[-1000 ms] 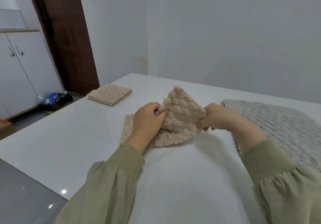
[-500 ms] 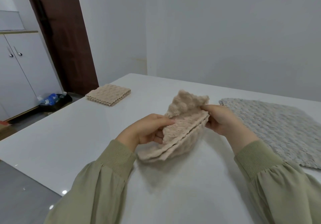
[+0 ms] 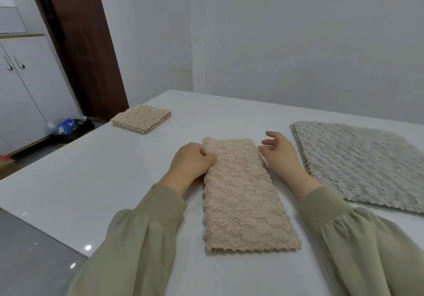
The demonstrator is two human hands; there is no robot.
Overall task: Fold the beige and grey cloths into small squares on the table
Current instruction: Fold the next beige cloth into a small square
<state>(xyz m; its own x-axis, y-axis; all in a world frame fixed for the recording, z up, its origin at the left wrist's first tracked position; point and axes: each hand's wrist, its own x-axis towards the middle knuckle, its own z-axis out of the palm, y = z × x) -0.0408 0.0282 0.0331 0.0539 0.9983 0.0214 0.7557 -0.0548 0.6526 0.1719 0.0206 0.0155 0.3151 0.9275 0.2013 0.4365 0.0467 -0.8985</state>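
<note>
A beige cloth [image 3: 243, 194] lies flat on the white table [image 3: 114, 176] as a long folded strip that runs from the far middle toward me. My left hand [image 3: 191, 163] pinches its far left corner with curled fingers. To the right of the strip's far end, my right hand [image 3: 281, 155] hovers with its fingers spread and nothing in them. A grey cloth [image 3: 358, 164] lies spread flat at the right. At the far left sits a beige cloth folded into a small square [image 3: 142, 118].
The table's left edge drops to a grey floor [image 3: 34, 256]. Beyond it stand a white cabinet [image 3: 23, 89], a brown door [image 3: 78, 43] and a black tray of bottles [image 3: 68, 127]. A white wall [image 3: 298, 43] runs behind the table.
The beige cloth was held up in both hands, half folded; now it lies flat as a long strip. My right hand has let go and opened.
</note>
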